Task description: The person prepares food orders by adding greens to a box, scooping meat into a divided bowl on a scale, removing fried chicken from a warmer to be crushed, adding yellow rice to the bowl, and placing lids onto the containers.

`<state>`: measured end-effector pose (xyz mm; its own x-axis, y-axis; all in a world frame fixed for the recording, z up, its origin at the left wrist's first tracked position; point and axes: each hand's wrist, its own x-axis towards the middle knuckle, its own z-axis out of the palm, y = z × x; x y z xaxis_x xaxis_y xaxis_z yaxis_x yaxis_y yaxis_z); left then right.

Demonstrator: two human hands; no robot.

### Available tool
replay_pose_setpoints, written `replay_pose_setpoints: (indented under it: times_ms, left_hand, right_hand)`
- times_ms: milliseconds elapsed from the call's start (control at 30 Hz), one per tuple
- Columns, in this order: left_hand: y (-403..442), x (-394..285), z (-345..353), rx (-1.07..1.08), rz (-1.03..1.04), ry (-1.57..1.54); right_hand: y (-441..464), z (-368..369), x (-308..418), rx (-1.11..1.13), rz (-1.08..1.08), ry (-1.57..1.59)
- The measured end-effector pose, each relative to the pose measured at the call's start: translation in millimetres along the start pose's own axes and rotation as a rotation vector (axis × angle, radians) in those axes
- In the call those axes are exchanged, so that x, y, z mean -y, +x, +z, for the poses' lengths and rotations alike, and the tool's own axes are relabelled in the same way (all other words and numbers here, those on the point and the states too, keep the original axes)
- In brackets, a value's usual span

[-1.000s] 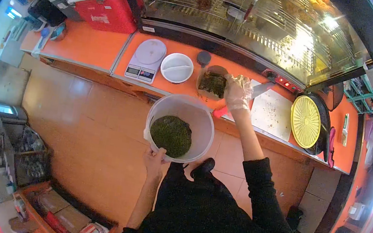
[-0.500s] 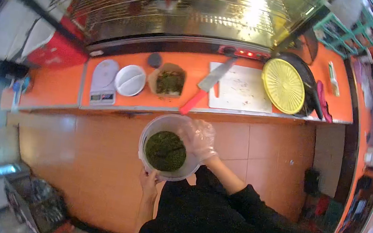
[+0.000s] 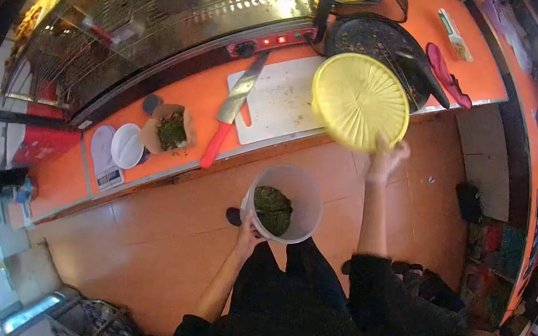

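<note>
My left hand [image 3: 250, 235] grips the lower left rim of a translucent plastic tub [image 3: 305, 204], held over the floor in front of my legs. Dark green chopped herbs [image 3: 272, 211] lie in the tub. To the upper right, my gloved right hand [image 3: 388, 161] is closed on the near edge of a round yellow lid [image 3: 361, 102]. The lid is raised in front of the white cutting board [image 3: 278, 104] and the black pan [image 3: 396, 48], covering part of both. My right fingers are somewhat blurred.
A red-handled knife [image 3: 233, 104] lies across the board's left edge, its handle reaching the counter edge. Left of it are a paper bag of greens [image 3: 170, 130], a white bowl [image 3: 127, 146] and a kitchen scale [image 3: 105, 159]. A glass display case [image 3: 188, 12] stands behind.
My right hand has left the tub and taken the yellow lid up off the counter. The tub stays in my left hand. The view has turned toward the right.
</note>
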<state>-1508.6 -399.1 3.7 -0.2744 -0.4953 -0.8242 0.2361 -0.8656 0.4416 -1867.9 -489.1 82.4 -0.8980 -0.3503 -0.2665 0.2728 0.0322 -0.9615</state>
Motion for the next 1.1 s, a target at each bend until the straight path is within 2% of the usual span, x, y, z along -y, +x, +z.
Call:
replay_pose_setpoints:
  times_ms: [67,100,133,167,233,267,333,367,400,433,467,500,533,600,633,667,733,767,833,900,967,1000,1033,1100]
  left_hand:
    - [10,7,14,0.032,-0.012,0.052]
    - [21,13,14,0.022,-0.058,0.066]
    - [23,18,21,-0.017,-0.021,0.076]
    - [36,31,12,0.047,-0.013,0.069]
    - [32,27,28,0.267,0.072,-0.088]
    - [37,33,27,0.268,0.071,-0.083]
    - [52,45,16,0.187,0.037,0.056]
    - [56,44,22,0.16,-0.012,-0.125]
    - [63,41,29,0.164,-0.012,-0.113]
    - [70,39,34,0.148,-0.008,0.017]
    - [81,39,39,0.135,-0.003,0.146]
    - [109,46,32,0.075,-0.061,0.029]
    - [134,54,22,0.082,-0.066,0.034]
    - [176,50,23,0.022,-0.074,-0.033]
    - [195,48,27,0.006,-0.002,-0.044]
    - [223,50,19,0.01,0.0,-0.05]
    - [293,55,1,0.076,0.123,-0.187]
    - [312,55,11,0.056,0.229,-0.252]
    - [378,60,-13,0.081,0.182,-0.353]
    - [408,60,-10,-0.024,0.255,-0.335]
    - [514,88,-94,0.368,0.172,-0.404]
    - [555,97,-125,0.554,0.118,-0.412]
    - [537,86,-97,0.181,0.234,-0.365]
    - [513,77,-69,-0.024,0.244,-0.275]
  right_hand:
    - [-42,-53,-1,0.13,0.061,-0.119]
    - [-45,-110,-52,0.276,-0.108,-0.378]
    - [-56,-147,-79,0.363,-0.114,-0.388]
    - [-67,-183,-104,0.451,-0.121,-0.395]
    - [-106,-163,-51,0.316,0.413,-0.159]
    - [-127,-152,-21,0.182,0.649,-0.037]
    - [-118,-178,-133,0.146,0.377,-0.161]
    - [-116,-167,-145,0.116,0.245,-0.231]
    - [-108,-162,-154,0.135,0.27,-0.364]
    - [-100,-157,-163,0.157,0.294,-0.497]
    - [-87,-142,-154,0.203,0.339,-0.773]
    - [-67,-136,-155,0.41,0.104,-1.039]
    - [-59,-131,-159,0.4,0.106,-1.039]
    - [-39,-111,-178,0.244,-0.049,-1.127]
    - [-25,-117,-211,0.217,-0.147,-1.033]
    - [-20,-122,-239,0.217,-0.155,-1.035]
    - [-13,-131,-285,0.279,-0.006,-1.037]
    - [-21,-141,-291,0.355,-0.071,-1.081]
    - [-38,-154,-283,0.445,-0.024,-1.129]
    - [-52,-184,-324,0.54,0.142,-1.108]
    - [-85,-240,-383,0.569,0.108,-1.228]
    - [-98,-252,-394,0.513,0.017,-1.367]
    - [-97,-251,-388,0.52,0.019,-1.371]
    - [-101,-249,-362,0.624,0.509,-1.269]
